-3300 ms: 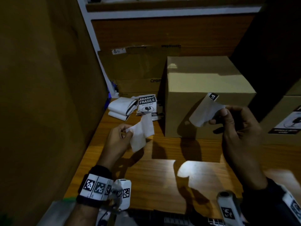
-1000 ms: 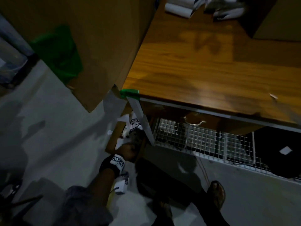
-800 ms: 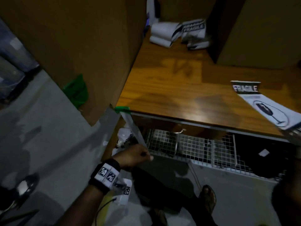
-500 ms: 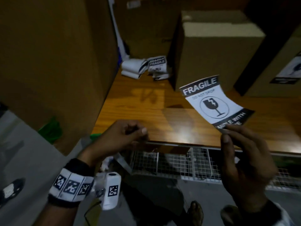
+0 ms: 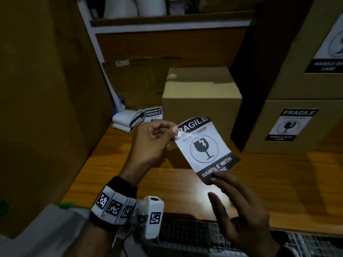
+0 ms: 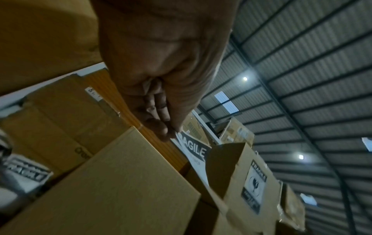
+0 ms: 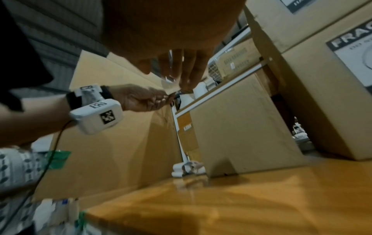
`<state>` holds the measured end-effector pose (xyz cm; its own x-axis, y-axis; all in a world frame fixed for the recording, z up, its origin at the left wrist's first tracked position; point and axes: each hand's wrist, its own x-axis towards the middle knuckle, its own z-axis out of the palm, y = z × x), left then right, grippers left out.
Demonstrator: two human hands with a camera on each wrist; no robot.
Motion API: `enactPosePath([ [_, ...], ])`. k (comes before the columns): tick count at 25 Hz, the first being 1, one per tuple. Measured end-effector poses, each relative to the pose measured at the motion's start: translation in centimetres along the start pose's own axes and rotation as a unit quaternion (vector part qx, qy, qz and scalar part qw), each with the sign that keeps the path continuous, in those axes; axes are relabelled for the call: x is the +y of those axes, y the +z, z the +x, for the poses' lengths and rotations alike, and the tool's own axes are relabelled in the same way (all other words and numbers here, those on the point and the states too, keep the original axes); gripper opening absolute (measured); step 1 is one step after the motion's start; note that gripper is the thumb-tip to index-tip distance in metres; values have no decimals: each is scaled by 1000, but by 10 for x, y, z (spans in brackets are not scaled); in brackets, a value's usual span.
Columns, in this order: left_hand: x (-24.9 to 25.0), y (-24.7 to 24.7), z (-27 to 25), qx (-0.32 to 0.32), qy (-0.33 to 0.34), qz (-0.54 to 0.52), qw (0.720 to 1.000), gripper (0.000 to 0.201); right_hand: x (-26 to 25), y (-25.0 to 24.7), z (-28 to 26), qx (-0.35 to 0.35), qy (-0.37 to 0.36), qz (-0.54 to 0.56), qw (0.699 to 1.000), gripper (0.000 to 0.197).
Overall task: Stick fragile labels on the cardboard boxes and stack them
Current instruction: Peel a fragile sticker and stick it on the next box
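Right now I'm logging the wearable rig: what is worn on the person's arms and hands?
The left hand is bare; its wrist carries a black band with white squares bearing black square-code markers, plus a white boxy camera unit with its own marker and a thin dark cable. The right hand is bare too, with a dark cuff at the wrist.

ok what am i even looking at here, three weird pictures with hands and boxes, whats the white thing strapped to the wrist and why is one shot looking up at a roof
No robot here: a person wears three cameras. One sits on the head and looks down at both hands. The white block on the wrist is another camera; the wrist ones look along the fingers, so they catch the roof. The left hand pinches the top corner of a fragile label, and the right hand holds its bottom edge. On the wooden table stand a plain cardboard box, already labelled boxes stacked at the right, and spare labels.
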<state>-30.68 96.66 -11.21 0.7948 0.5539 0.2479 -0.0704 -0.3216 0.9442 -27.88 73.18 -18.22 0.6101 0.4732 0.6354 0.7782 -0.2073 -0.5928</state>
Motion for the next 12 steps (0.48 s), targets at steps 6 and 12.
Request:
enactPosePath([
  [6, -16, 17, 29, -15, 57, 147, 987, 4, 34, -5, 9, 80, 38, 18, 996, 26],
  [12, -27, 21, 54, -79, 41, 125, 988, 3, 63, 29, 100, 23, 179, 63, 982, 51],
])
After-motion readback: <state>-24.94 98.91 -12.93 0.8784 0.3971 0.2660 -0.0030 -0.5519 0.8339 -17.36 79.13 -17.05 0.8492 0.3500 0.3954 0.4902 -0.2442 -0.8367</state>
